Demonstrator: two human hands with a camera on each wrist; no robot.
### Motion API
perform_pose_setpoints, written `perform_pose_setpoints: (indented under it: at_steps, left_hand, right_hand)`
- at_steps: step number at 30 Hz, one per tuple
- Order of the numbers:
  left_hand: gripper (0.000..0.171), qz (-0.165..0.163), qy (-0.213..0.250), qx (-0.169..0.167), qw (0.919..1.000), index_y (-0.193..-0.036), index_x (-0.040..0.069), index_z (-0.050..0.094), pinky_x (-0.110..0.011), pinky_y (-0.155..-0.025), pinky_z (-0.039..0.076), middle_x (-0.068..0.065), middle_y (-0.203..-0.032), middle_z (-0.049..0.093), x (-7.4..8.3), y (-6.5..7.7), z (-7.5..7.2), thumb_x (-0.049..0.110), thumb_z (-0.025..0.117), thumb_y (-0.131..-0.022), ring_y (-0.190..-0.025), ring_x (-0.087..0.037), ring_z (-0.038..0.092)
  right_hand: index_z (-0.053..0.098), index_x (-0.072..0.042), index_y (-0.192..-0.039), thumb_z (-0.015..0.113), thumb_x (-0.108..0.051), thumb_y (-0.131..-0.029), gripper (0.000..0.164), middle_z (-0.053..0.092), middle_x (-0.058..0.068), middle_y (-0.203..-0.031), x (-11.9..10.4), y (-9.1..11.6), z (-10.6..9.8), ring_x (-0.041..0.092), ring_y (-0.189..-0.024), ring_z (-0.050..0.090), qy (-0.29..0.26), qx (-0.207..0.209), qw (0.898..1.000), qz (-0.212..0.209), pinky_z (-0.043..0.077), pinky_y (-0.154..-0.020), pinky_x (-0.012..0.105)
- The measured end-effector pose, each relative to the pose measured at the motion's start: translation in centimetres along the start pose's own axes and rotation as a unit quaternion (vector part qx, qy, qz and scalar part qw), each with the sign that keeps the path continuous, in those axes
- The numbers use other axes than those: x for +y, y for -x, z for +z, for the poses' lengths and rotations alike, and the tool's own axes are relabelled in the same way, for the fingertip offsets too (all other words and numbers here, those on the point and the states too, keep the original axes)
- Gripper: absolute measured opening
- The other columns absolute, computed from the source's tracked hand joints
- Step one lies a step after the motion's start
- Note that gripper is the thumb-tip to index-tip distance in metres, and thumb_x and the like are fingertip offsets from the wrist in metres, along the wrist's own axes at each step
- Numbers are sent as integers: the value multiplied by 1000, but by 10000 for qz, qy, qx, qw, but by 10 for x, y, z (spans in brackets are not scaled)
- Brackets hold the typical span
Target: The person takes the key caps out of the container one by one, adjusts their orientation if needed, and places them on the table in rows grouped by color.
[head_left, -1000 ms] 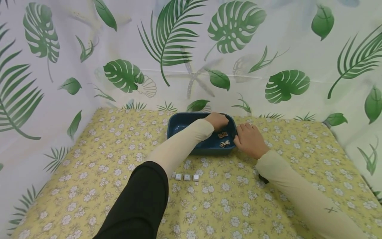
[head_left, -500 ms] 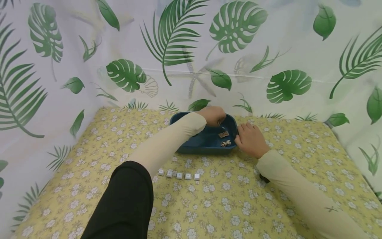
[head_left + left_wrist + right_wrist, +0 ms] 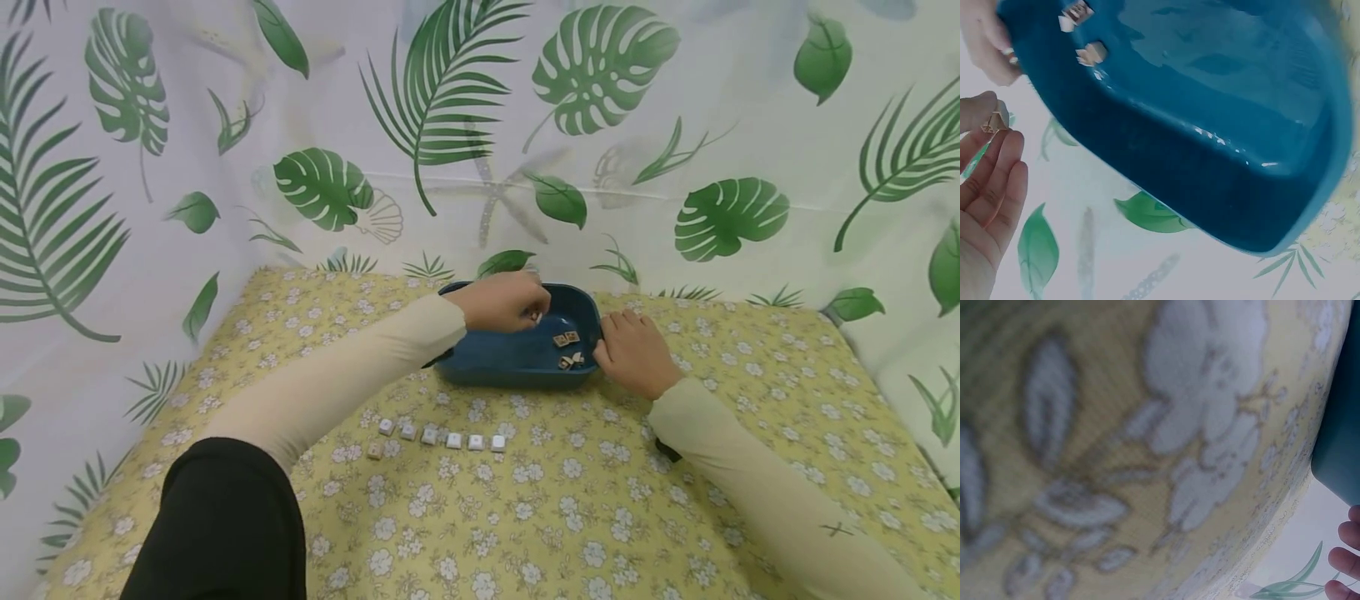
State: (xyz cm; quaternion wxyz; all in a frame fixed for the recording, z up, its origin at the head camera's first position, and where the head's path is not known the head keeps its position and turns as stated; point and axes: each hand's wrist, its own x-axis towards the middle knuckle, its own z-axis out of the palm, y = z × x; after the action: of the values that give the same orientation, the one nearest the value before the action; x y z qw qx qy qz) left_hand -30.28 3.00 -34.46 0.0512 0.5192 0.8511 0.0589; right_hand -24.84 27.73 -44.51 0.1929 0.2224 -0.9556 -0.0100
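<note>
My left hand (image 3: 506, 302) is over the back left part of a dark blue plastic basin (image 3: 517, 379), its thumb and fingertips pinching a small tan keycap (image 3: 997, 119). In the left wrist view, that keycap is outside the basin's rim, and the remaining fingers are spread. My right hand (image 3: 636, 354) grips the basin's right rim. Inside the basin's right end, two brown keycaps (image 3: 566, 339) lie side by side, with more tan pieces (image 3: 571, 361) in front of them. Only fingertips (image 3: 1344, 562) of my right hand show in the right wrist view.
Several white keycaps (image 3: 453, 440) form a row on the yellow flowered tablecloth (image 3: 540, 517), in front of the basin. One tan keycap (image 3: 375, 450) lies just before the row's left end. A leaf-printed curtain (image 3: 465, 208) stands behind the table.
My left hand has moved left from the basin's right end, bringing the pinched keycap into sight. The forearm's swing left uncovers more of the white row and the tan keycap. My right hand stays put.
</note>
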Motion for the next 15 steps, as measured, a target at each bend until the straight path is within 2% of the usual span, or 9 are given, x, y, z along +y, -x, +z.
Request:
perform_pose_setpoints:
  at_steps: [6,10,15]
  left_hand:
    - [21,-67,912,294,9954,-113,14,62,-24,-82,48,-1,-104,62,11,41,-5,21,56,-95,-91,-11,58]
    - [21,-149,1551,513,9865,-114,13,63,-22,-82,50,-2,-104,63,18,67,-1,19,57,-94,-90,-10,59]
    - [17,-225,2203,713,9726,-109,14,65,-19,-81,51,0,-102,65,23,94,10,18,59,-93,-87,-6,61]
  right_hand:
    - [56,4,-93,44,-17,-92,25,58,20,-88,-1,0,-1,35,-81,54,20,58,10000,-39,42,-68,47]
    - [57,5,-94,45,-17,-92,25,59,20,-88,-1,0,0,35,-81,54,41,68,10000,-31,43,-69,48]
    - [57,6,-95,45,-17,-91,26,59,21,-89,-2,0,1,35,-82,55,62,107,9999,-45,44,-70,48]
